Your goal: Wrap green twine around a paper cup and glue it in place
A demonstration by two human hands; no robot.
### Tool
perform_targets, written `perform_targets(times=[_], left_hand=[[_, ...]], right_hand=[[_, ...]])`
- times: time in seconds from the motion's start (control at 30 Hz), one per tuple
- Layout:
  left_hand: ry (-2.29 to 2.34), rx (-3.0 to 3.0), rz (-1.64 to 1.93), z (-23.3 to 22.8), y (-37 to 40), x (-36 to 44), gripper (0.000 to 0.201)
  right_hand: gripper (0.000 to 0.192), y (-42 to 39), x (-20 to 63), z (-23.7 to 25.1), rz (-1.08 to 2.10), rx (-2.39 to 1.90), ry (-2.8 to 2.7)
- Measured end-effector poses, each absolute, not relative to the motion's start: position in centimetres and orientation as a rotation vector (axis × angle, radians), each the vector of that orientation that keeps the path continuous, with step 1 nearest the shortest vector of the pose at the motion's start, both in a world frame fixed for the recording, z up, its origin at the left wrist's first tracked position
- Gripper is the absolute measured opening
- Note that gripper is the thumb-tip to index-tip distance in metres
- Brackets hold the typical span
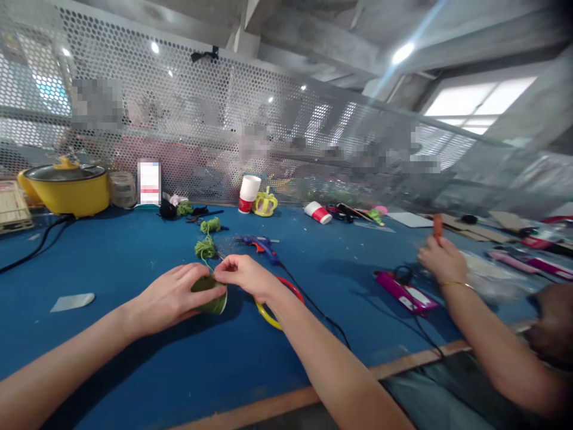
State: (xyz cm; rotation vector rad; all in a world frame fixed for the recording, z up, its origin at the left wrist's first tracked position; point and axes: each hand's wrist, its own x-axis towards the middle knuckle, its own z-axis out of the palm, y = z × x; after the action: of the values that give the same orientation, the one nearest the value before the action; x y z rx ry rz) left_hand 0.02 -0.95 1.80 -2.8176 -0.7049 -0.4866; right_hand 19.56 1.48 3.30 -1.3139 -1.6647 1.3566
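**Yarn pinched at green cup**

My right fingertips point(222, 267) pinch a strand of green yarn point(205, 248) at the rim of the green cup point(210, 295); left hand point(172, 297) wraps the cup on its side, mid-table. Risk: yarn slips if the pinch loosens, or the squeezed cup crumples. Cup's inside is hidden. Glue gun point(262, 245) at 12 o'clock; co-worker's hand point(441, 260) at 3.

Both forearms bare, apparently sleeveless; left hand point(172, 297), right hand point(244, 276) ringless.
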Motion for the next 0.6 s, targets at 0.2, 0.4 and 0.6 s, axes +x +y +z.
perform_targets(times=[0.2,0.4,0.6], left_hand=[[-0.772,-2.867,-0.567,1.22,-0.71,-0.06,0.049],[-1.059,-3.013,-0.849,1.01,-0.77,-0.02,0.054],[-1.199,-3.128,-0.967,1.2,-0.98,0.13,0.052]], right_hand=[[0.015,1.49,19.58,3.13,1.179,-1.329,-1.757],[0.019,1.42,19.25,3.74,1.112,-1.143,-1.583],[0.02,1.65,19.2,3.59,1.141,-1.042,-1.463]])
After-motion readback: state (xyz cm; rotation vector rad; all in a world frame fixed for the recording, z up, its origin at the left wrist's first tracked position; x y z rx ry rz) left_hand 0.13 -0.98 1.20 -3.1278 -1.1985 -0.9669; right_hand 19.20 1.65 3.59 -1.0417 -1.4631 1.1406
